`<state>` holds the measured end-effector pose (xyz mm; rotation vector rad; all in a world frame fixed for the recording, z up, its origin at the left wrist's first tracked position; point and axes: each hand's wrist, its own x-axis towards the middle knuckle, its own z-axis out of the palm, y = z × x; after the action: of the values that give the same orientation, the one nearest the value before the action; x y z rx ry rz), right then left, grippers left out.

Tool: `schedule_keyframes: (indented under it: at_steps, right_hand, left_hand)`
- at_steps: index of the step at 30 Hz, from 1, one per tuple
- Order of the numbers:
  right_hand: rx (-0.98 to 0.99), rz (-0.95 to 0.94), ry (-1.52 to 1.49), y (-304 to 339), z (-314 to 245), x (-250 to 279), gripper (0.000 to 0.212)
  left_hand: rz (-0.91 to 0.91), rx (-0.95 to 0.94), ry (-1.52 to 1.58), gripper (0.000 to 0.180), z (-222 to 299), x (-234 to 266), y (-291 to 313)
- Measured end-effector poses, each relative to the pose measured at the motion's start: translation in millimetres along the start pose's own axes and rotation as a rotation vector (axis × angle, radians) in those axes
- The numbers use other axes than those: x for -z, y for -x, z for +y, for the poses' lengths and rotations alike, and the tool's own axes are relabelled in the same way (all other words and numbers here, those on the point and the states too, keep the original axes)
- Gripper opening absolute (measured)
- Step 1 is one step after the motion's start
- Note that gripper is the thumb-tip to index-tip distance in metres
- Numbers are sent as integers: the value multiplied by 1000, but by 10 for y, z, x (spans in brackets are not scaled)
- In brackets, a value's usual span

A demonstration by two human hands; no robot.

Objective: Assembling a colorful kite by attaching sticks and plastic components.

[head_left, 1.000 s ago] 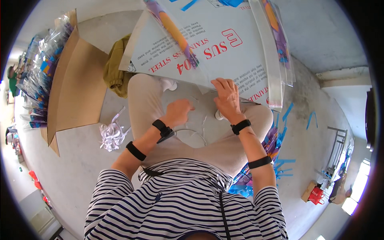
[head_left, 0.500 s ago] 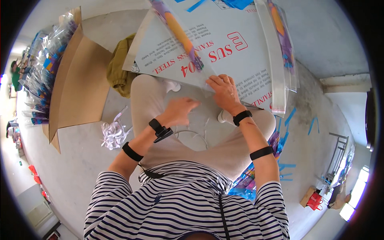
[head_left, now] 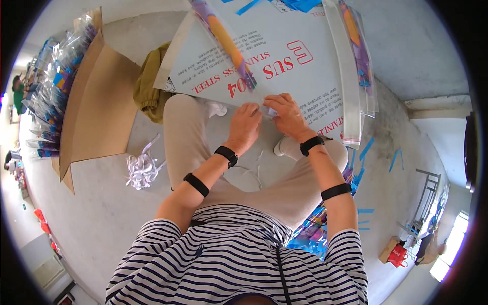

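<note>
A long clear plastic bag (head_left: 258,93) lies slantwise over the near edge of a board wrapped in printed white film (head_left: 305,76). Inside it is a slim purple, orange and dark-patterned roll (head_left: 226,40), whose kind I cannot make out. My left hand (head_left: 245,127) has its fingers closed at the bag's near end. Right beside it, my right hand (head_left: 288,117) pinches the same end, where a bit of whitish film shows between the fingers. Further right on the board, more clear bags (head_left: 351,86) lie in a stack, with a similar purple and orange roll (head_left: 358,46) on them.
A cardboard box (head_left: 99,101) full of bagged rolls (head_left: 56,91) stands at the left. Olive cloth (head_left: 152,86) lies against the board. A heap of thin white strips (head_left: 143,168) is on the floor. Blue strips (head_left: 396,160) and colourful bundles (head_left: 315,229) lie to my right.
My left hand has moved forward and right from over my lap to the bag's near end, beside my right hand. Its fingers have closed there. My right hand has stayed at the bag.
</note>
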<state>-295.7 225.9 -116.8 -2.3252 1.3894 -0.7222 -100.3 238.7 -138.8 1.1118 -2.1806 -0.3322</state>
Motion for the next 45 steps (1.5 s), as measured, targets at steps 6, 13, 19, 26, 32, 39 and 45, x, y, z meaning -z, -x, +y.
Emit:
schedule_keyframes:
  at_steps: [6, 13, 19, 26, 32, 39, 45]
  right_hand:
    - [-61, 32, -113, 8, 189, 55, 29]
    - [-459, 9, -354, -149, 294, 69, 8]
    - [-449, 59, -106, -222, 296, -37, 16]
    - [-473, 71, 35, -253, 222, -104, 17]
    - [-430, 70, 103, -235, 147, -119, 21]
    - [-417, 121, 129, -220, 132, -162, 23]
    - [-517, 194, 71, -179, 149, -124, 20]
  left_hand:
    - [63, 161, 178, 13, 23, 24, -25]
    - [15, 278, 210, 10, 3, 65, -146]
    - [41, 294, 247, 6, -94, 9, -205]
    - [-43, 390, 156, 8, -198, 2, -270]
    - [-207, 484, 0, 16, -123, 92, -294]
    - [-220, -198, -371, 59, 5, 189, -138]
    - [-486, -114, -248, 96, -15, 231, -18]
